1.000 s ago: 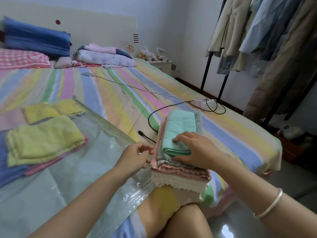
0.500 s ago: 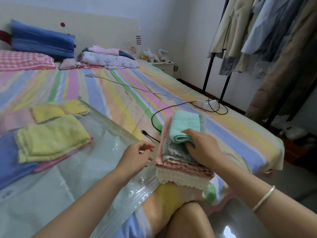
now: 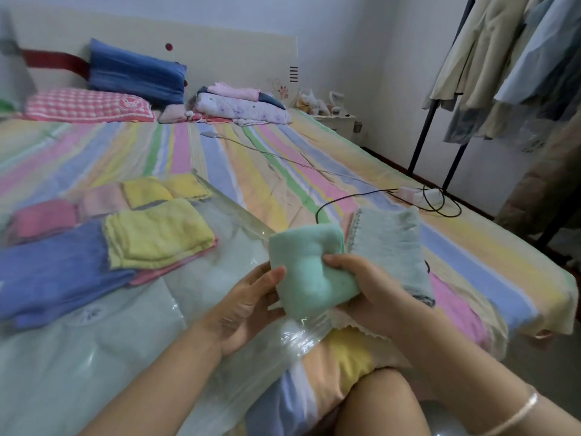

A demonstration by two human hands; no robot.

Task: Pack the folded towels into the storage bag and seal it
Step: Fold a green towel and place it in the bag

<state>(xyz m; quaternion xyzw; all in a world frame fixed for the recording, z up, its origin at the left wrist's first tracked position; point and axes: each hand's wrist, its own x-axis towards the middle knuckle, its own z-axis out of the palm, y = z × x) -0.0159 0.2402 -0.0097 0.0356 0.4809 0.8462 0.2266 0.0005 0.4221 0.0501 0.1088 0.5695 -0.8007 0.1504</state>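
My right hand (image 3: 367, 297) grips a folded mint-green towel (image 3: 309, 262), lifted above the bed's near edge. My left hand (image 3: 248, 303) touches its left side with relaxed fingers. To its right lies the remaining stack of folded towels (image 3: 393, 243), grey-green on top, partly hidden by my right hand. A clear plastic storage bag (image 3: 94, 341) lies flat on the bed at the left. Inside it are folded yellow (image 3: 157, 234), blue (image 3: 53, 272) and pink (image 3: 41, 218) towels. The bag's mouth sits under my hands.
A striped bed sheet (image 3: 283, 171) covers the bed. A black cable (image 3: 345, 199) and a white power strip (image 3: 421, 193) lie behind the stack. Pillows and folded bedding (image 3: 239, 105) sit by the headboard. A clothes rack (image 3: 503, 73) stands on the right. My knee (image 3: 380, 404) is below.
My right hand lifted the mint-green towel off the stack and carried it left toward the bag. My left hand rose to meet it.
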